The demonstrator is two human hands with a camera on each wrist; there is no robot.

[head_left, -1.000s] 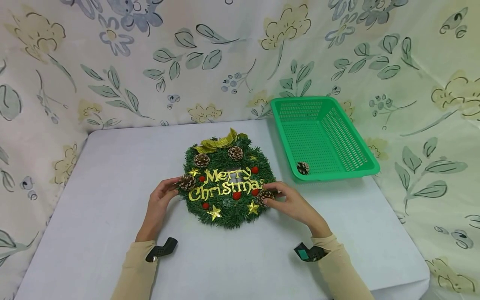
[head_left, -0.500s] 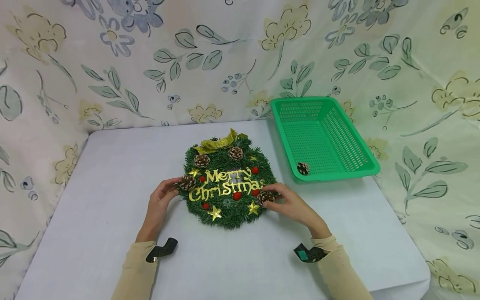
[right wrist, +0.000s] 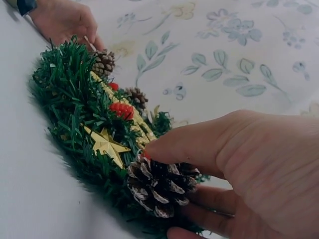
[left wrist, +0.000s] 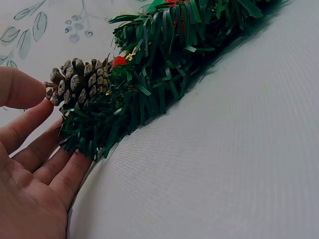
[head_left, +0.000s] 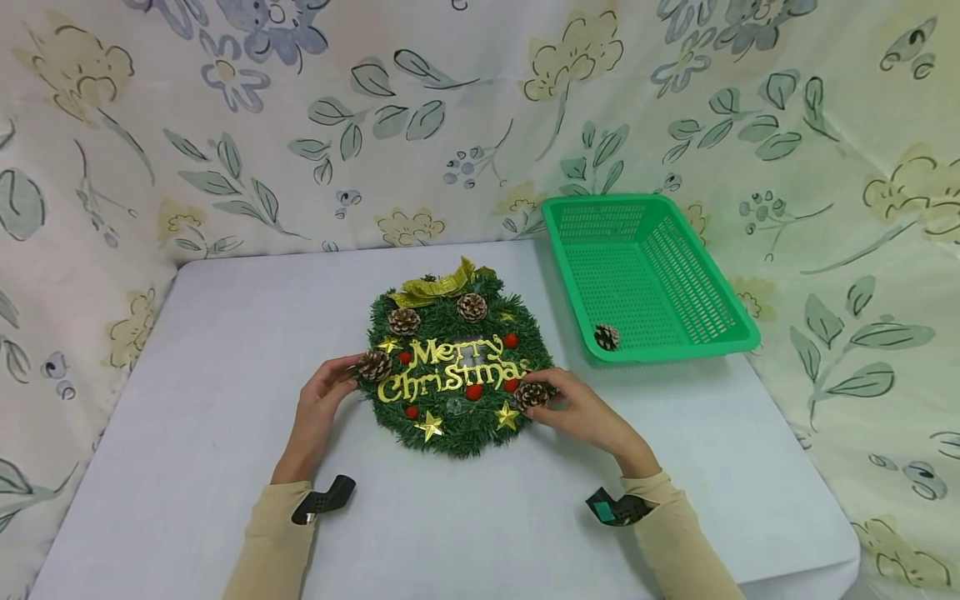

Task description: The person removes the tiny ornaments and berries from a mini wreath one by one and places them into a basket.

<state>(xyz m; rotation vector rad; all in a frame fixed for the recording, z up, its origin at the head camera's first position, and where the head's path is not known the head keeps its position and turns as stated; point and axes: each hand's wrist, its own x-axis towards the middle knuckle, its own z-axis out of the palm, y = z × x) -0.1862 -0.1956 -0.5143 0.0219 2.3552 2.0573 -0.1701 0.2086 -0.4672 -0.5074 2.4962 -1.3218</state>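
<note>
A green tinsel Christmas wreath (head_left: 459, 427) lies on the table, with gold "Merry Christmas" lettering (head_left: 453, 367), gold stars, red berries, pine cones and a gold bow (head_left: 433, 287). At its left edge my left hand (head_left: 318, 400) pinches a pine cone (left wrist: 77, 82) by its end between thumb and forefinger; the other fingers touch the wreath's rim. My right hand (head_left: 592, 414) holds another pine cone (right wrist: 159, 186) at the lower right edge, thumb on top and fingers curled below. Part of that grip is hidden behind the cone.
A green plastic basket (head_left: 738, 343) stands at the back right of the white-covered table (head_left: 210, 375). One loose pine cone (head_left: 606, 337) lies in its near left corner. A floral curtain (head_left: 450, 100) hangs behind the table and along its sides.
Almost nothing moves. My right hand shifts very slightly on its pine cone, while the left hand, the wreath and the basket stay put.
</note>
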